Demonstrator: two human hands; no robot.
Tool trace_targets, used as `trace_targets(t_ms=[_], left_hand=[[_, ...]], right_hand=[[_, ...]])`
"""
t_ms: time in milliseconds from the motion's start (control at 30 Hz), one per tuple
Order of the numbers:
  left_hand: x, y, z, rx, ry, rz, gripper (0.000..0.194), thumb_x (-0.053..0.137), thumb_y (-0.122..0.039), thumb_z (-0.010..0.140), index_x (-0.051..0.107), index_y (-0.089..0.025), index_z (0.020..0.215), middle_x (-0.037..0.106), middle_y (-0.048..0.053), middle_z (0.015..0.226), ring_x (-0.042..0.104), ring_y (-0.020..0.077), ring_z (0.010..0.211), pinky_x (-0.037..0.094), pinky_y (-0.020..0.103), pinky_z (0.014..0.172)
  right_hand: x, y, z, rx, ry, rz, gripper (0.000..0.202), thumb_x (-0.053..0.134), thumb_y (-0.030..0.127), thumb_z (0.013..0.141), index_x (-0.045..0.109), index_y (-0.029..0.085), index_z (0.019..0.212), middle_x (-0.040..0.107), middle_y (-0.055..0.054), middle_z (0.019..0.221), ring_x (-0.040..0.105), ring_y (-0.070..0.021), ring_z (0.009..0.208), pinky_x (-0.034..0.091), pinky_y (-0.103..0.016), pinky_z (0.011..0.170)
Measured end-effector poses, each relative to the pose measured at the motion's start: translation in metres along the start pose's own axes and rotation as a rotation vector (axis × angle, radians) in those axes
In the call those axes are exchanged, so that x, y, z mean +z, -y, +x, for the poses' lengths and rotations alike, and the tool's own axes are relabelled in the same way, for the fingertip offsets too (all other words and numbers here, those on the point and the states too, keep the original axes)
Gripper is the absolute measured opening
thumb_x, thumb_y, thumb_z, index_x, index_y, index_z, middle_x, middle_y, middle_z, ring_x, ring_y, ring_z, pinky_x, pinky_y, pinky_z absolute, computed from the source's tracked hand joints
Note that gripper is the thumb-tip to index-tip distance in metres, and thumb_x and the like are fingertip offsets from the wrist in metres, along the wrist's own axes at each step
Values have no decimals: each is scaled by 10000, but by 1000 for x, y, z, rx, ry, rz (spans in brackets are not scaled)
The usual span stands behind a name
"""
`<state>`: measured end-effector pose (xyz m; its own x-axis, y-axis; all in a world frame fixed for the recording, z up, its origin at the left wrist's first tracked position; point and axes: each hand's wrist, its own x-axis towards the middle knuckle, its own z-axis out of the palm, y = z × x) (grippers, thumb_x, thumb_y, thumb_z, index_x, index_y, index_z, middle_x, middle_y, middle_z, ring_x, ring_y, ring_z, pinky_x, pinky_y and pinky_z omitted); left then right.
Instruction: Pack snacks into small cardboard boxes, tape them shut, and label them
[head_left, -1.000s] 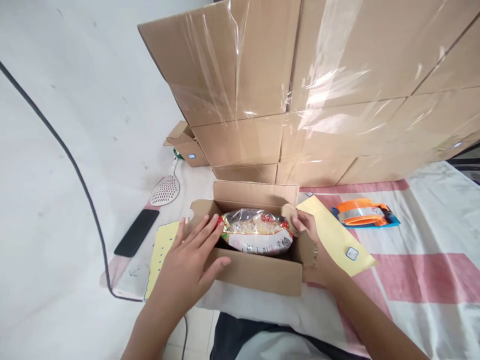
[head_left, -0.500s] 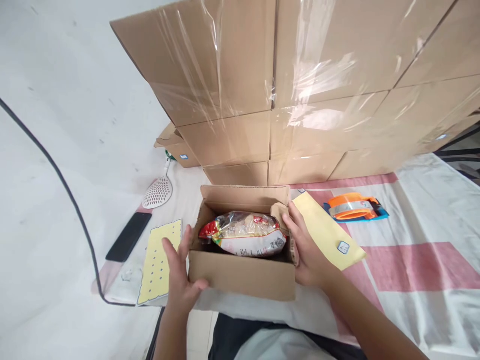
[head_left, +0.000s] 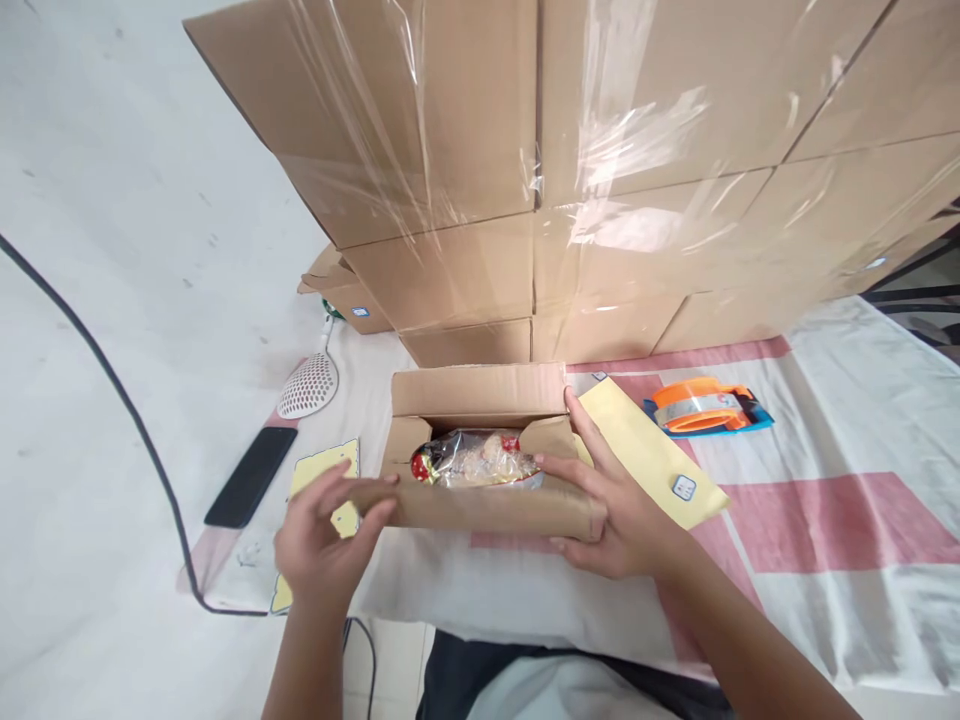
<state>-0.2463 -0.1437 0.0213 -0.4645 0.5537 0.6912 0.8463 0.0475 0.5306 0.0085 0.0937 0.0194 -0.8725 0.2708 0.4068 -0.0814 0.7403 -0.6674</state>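
A small cardboard box (head_left: 480, 390) sits in front of me with its top open and its side flaps folded inward. Inside lies a clear plastic food packet (head_left: 480, 458) with red and yellow ends, its contents not clear. My left hand (head_left: 326, 535) pinches the left end of the front flap (head_left: 480, 508) between thumb and fingers. On the right, my right hand (head_left: 619, 500) grips the flap's other end, thumb below it, with one finger over the right side flap (head_left: 550, 436) and another along the raised back flap.
Plastic-wrapped cartons (head_left: 465, 270) form a wall behind the box. Left are a black phone (head_left: 251, 477), a white slotted skimmer (head_left: 309, 385) and a yellow dotted card (head_left: 326, 465). An orange tape dispenser (head_left: 697, 408) and a yellow sheet (head_left: 645, 450) lie right. A black cable (head_left: 139, 415) runs left.
The box's side flaps have folded inward over the packet, and the front flap has tipped up and in. My left hand has gone from spread fingers to pinching that flap.
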Motion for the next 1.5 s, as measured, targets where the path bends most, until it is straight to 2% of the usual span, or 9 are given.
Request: trace_targets(t_ms=[100,200,333,567,767,900,1067,1333,1500], left_hand=[[14,-11,22,-199,122,105,612,732,-340,914,504,-279,1479,678,113,1285,685,271,1211,624,438,956],[12,-19,43,-238,360,182,713,634,-430,971,322,-364,1609,268,116,1719,318,340,1579,467,563,1180],[-3,-22,66,-140,554,300,895,599,-489,972,52,-394,1674,-35,58,1781,67,396,1635,282,682,1254],[12,-52,74,262,777,360,607,390,-246,1064,263,-399,1638,476,-6,1632,389,233,1554,266,555,1300],[36,-75,35,305,658,467,744,560,-596,979,373,-250,1611,478,78,1626,432,350,1518,347,546,1233],[46,-69,21,336,553,485,713,506,-599,992,395,-236,1597,507,86,1606,444,371,1501,298,535,1235],[59,-57,20,375,493,436,707,455,-630,983,405,-267,1588,534,97,1582,499,407,1436,302,558,1201],[58,-64,17,423,380,524,655,539,-604,946,503,-258,1502,691,144,1270,618,428,1132,434,548,976],[51,-69,17,438,398,550,669,590,-561,941,481,-251,1525,698,124,1253,641,367,1077,446,498,959]], right_hand=[[-1,-4,1,5,9,46,735,778,348,794,491,265,1465,-130,-78,1767,129,-430,1622,327,-574,1251],[4,-11,-1,21,-71,237,780,796,370,761,434,318,1450,40,-86,1753,132,-408,1621,264,-613,1274],[13,-20,-4,-12,-185,445,1120,785,397,782,50,363,1626,199,-112,1692,177,-355,1613,235,-607,1295],[0,-12,3,-66,-101,88,624,728,472,843,530,307,1411,527,-112,1464,319,-391,1519,322,-609,1231],[-38,-3,-4,-45,-42,282,665,560,727,922,601,294,1425,605,-85,1483,354,-367,1531,283,-587,1260],[-64,-13,-30,434,-304,267,327,595,516,979,735,275,1150,748,-66,1211,661,-282,1195,502,-466,1047],[-67,-48,-54,883,-526,190,398,642,510,848,704,201,1091,753,-108,1128,699,-251,928,548,-393,798],[-50,-77,-32,821,-631,228,408,631,596,847,631,209,977,695,-41,747,644,-227,655,501,-354,607],[-44,-92,-12,728,-716,270,407,646,587,826,690,189,896,751,-109,978,672,-300,1025,527,-406,882]])
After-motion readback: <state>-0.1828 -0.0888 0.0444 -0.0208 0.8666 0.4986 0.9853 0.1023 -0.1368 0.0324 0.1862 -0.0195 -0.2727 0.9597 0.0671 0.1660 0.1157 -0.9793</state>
